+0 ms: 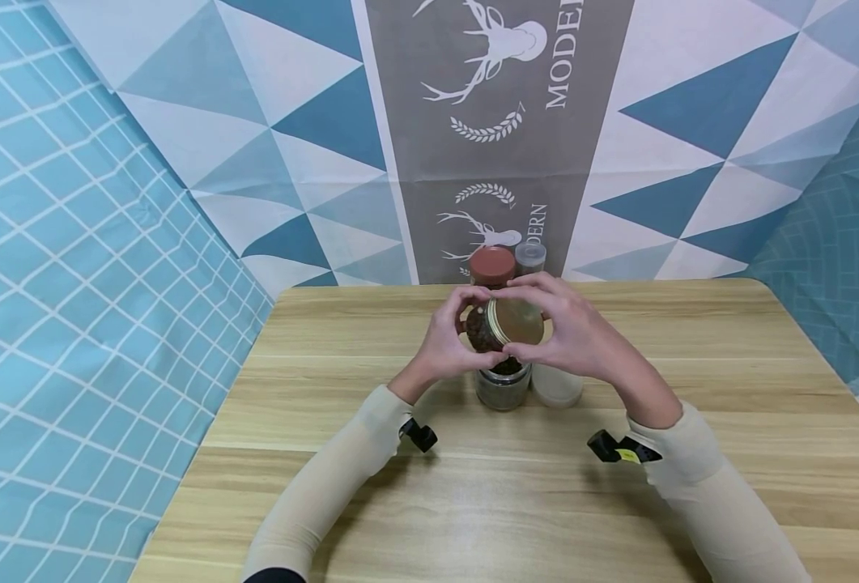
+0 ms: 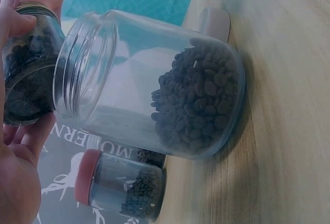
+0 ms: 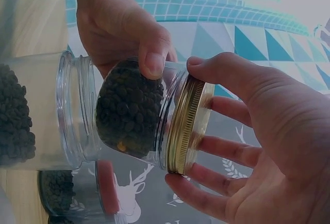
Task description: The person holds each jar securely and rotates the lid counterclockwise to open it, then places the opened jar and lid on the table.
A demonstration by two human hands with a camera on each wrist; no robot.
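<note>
Head view: just right of mid-frame, I see the small jar tilted above the open jar; whether they touch I cannot tell. The left hand curls its fingers round the small jar; the right hand pinches its gold lid. A white lid sits beside the open jar. The table runs wide to left and right.

Gold lid, near-black pellets, brick-red cap, cream sleeves, yellow-brown woodgrain bench, blue-and-white triangled backdrop, white-gridded turquoise sheet.
</note>
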